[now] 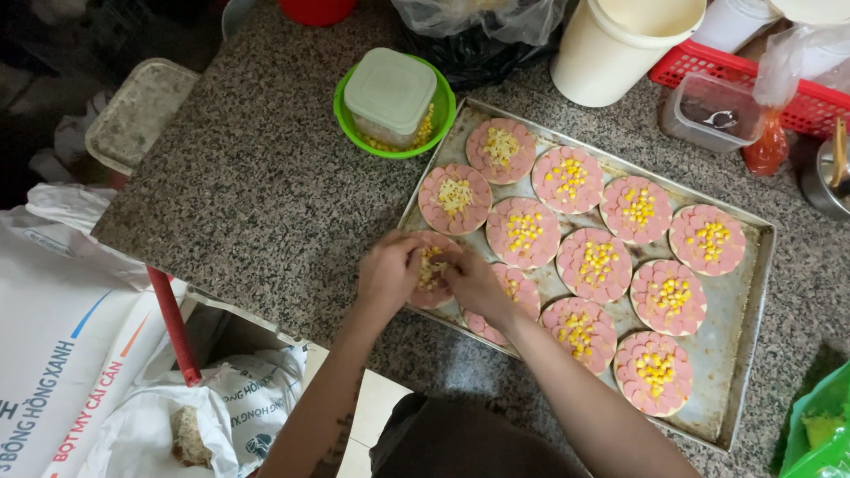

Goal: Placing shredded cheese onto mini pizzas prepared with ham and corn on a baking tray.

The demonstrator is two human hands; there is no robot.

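Head view: left hand (387, 273) and right hand (472, 281) both pinch-closed over round pink sausage-topped mini pizza (431, 274), near-left corner of worn metal baking tray (744, 354); speckled granite counter (266, 195) beneath.

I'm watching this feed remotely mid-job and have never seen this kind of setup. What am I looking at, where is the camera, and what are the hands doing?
There is no machine here: a person works with two bare hands, and the one picture comes from a camera on their head, looking down.

On the speckled stone counter lies a metal baking tray with small round pizza bases, each ringed with pink sausage slices and filled with yellow corn in the middle. Two bases at the far left also carry pale shredded cheese.

The left hand and right hand meet over the base at the tray's near-left corner, fingers pinched at its topping. Whether they hold anything is hidden.

Behind the tray stands a green bowl with a lidded tub in it, a cream bucket and a red basket.
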